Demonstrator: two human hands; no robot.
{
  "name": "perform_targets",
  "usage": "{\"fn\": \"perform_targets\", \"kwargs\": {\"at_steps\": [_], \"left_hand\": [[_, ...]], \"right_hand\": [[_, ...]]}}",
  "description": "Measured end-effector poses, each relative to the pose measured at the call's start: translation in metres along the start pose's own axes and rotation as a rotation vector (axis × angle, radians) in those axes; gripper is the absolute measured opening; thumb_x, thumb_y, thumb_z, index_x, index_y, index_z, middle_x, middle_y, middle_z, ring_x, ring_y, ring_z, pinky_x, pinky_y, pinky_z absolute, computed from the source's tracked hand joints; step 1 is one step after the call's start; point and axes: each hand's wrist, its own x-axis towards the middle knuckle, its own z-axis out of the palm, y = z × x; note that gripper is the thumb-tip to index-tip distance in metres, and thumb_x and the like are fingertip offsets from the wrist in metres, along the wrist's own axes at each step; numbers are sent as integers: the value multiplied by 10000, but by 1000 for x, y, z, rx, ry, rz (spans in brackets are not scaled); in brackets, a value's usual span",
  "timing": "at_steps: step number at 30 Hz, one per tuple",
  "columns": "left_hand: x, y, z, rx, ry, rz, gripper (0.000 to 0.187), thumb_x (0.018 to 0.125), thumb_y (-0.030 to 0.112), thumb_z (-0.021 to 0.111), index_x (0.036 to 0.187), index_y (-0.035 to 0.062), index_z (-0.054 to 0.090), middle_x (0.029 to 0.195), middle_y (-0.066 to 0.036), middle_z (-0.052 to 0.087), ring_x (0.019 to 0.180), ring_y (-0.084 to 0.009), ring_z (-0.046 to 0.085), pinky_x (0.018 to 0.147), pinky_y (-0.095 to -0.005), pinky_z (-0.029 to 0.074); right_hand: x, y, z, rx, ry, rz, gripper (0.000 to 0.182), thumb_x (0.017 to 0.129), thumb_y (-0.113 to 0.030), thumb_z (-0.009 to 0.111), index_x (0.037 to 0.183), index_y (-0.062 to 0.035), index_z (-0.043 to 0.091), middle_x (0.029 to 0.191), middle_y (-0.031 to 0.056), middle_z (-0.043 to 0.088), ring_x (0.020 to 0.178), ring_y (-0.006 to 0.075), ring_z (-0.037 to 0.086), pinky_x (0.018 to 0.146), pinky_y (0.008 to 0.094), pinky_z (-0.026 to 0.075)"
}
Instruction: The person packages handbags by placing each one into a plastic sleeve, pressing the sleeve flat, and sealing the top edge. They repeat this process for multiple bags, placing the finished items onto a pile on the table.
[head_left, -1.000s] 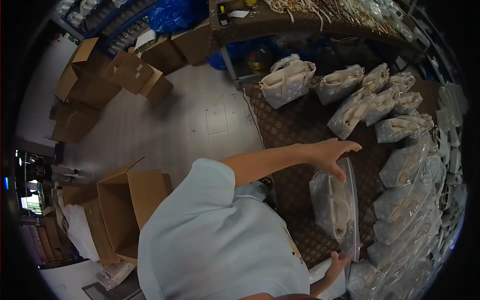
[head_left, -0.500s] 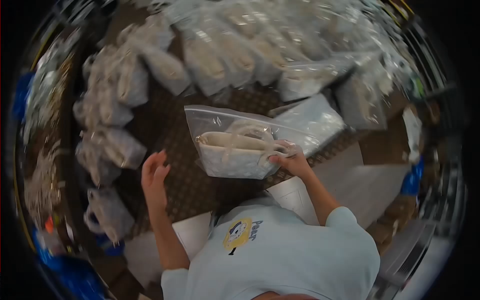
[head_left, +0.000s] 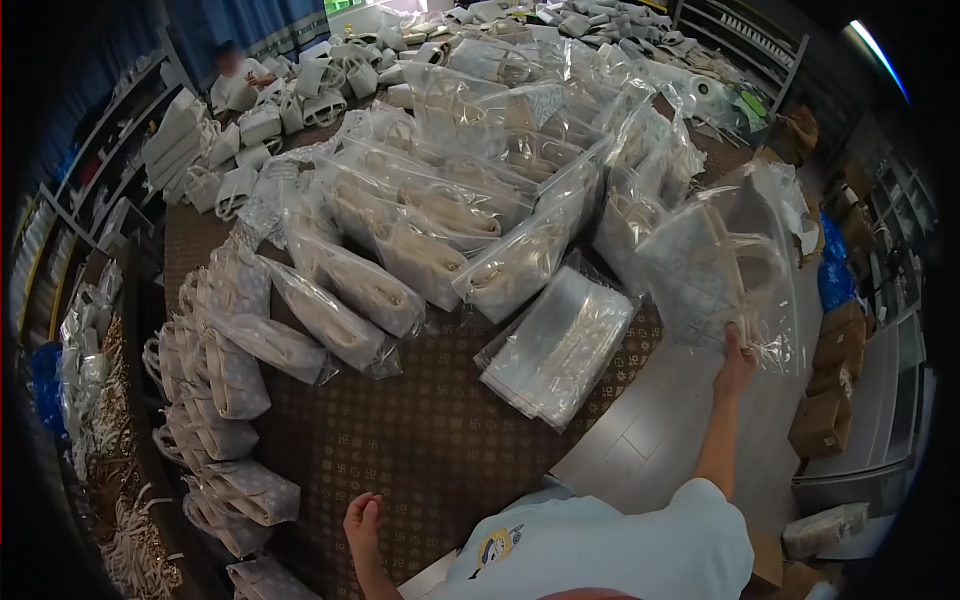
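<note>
The right hand (head_left: 735, 362) grasps one bagged handbag (head_left: 722, 262) raised beside one stack of empty bags (head_left: 560, 345); the left hand (head_left: 362, 520) rests empty, fingers loose, on the mat (head_left: 430, 450).

1. Clear plastic zip bag holding a pale cream handbag (head_left: 722, 262): half a second ago lying low on the brown patterned carpet (head_left: 430, 440) in front of the person; now being held raised, out to the right.
2. Right hand (head_left: 736, 362): now gripping that bag's lower edge, arm stretched out.
3. Left hand (head_left: 362, 520): now resting low on the carpet, earlier lifted.
</note>
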Motion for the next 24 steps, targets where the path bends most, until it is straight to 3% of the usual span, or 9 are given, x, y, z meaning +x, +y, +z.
{"fn": "perform_targets", "kwargs": {"at_steps": [5, 9, 11, 13, 15, 16, 18, 20, 24], "left_hand": [[11, -9, 1, -17, -15, -7, 236, 875, 187, 612, 1053, 35, 581, 955, -30, 638, 836, -75, 584, 687, -206, 456], [9, -1, 16, 2, -17, -59, 226, 878, 164, 605, 1055, 27, 578, 947, -36, 634, 848, -83, 582, 704, -209, 459], [6, 10, 29, 28, -6, -105, 225, 879, 159, 603, 1057, 23, 576, 948, -38, 631, 847, -84, 579, 714, -209, 461], [1, 16, 33, 20, -64, -58, 238, 877, 160, 606, 1062, 15, 570, 951, -40, 626, 831, -82, 572, 729, -206, 461], [2, 7, 31, -1, -68, -51, 247, 876, 163, 607, 1068, 13, 567, 959, -39, 624, 833, -83, 571, 740, -207, 461], [1, 4, 26, -21, -82, -39, 256, 875, 165, 609, 1073, 10, 563, 966, -39, 621, 836, -85, 570, 750, -208, 461], [-7, 5, 19, 23, -55, -63, 251, 875, 168, 609, 1066, 11, 567, 964, -37, 619, 850, -87, 569, 761, -213, 460], [-11, 1, 13, 51, -39, -90, 246, 875, 170, 609, 1059, 12, 571, 962, -36, 617, 864, -89, 568, 771, -218, 459], [-11, -14, 9, 117, -61, -85, 248, 876, 170, 599, 1067, 14, 579, 967, -37, 616, 885, -105, 565, 773, -239, 457]], "right_hand": [[59, -3, 6, -123, 609, 118, 514, 800, -296, 702, 1183, 2, 534, 1123, 100, 582, 963, 210, 563, 798, 337, 449], [124, 73, -2, -251, 639, 153, 581, 771, -394, 699, 1166, 6, 550, 1180, 135, 553, 1010, 259, 551, 823, 366, 444], [149, 127, 1, -472, 667, 414, 552, 751, -425, 684, 1073, 17, 612, 1094, 178, 604, 963, 303, 581, 812, 386, 455], [153, 154, 17, -731, 502, 433, 539, 747, -380, 694, 1098, 19, 605, 1138, 169, 586, 1004, 281, 568, 833, 380, 447], [149, 185, 40, -795, 307, 209, 511, 725, -374, 698, 1034, 26, 630, 1035, 180, 616, 934, 286, 596, 806, 400, 456], [141, 202, 52, -613, 280, -6, 507, 706, -415, 693, 944, 32, 662, 888, 199, 665, 824, 314, 637, 757, 425, 473], [152, 228, 64, -802, 230, -110, 486, 712, -406, 697, 948, 17, 665, 920, 196, 664, 843, 300, 641, 740, 411, 475], [154, 208, 82, -628, 165, 162, 497, 745, -383, 685, 1031, 20, 634, 968, 170, 659, 884, 280, 619, 772, 378, 462], [182, 254, 64, -374, -125, 317, 350, 820, -241, 634, 1047, 24, 601, 965, 105, 623, 838, 201, 576, 721, 324, 454]]}}
